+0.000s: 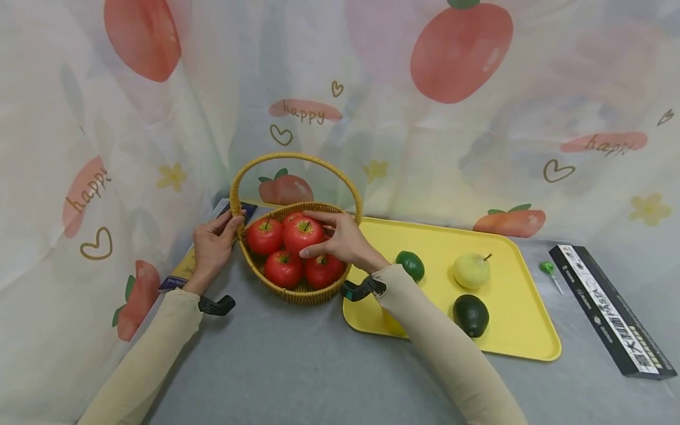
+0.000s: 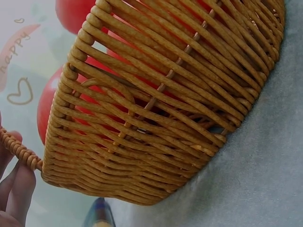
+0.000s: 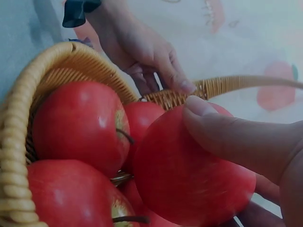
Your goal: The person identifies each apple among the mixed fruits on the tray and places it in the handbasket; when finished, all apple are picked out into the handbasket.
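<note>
A wicker basket [image 1: 303,297] with a tall arched handle stands on the grey table, filled with several red apples [image 1: 284,269]. My left hand [image 1: 211,245] pinches the foot of the handle [image 2: 21,150] between thumb and fingers at the basket's left side. Over the basket, my right hand [image 1: 340,239] grips one red apple [image 3: 189,175], thumb on its near side and fingers round the far side. That apple sits at the top of the pile, level with the rim and overlapping the other apples in the head view.
Right of the basket lies a yellow tray [image 1: 515,283] holding a green lime-like fruit [image 1: 410,266], a yellow-green pear [image 1: 471,270], a dark avocado [image 1: 470,316] and a yellow item partly behind my sleeve. Farther right are a small green-topped pick [image 1: 547,268] and a long black box [image 1: 611,313]. A packet [image 1: 183,268] lies behind my left hand.
</note>
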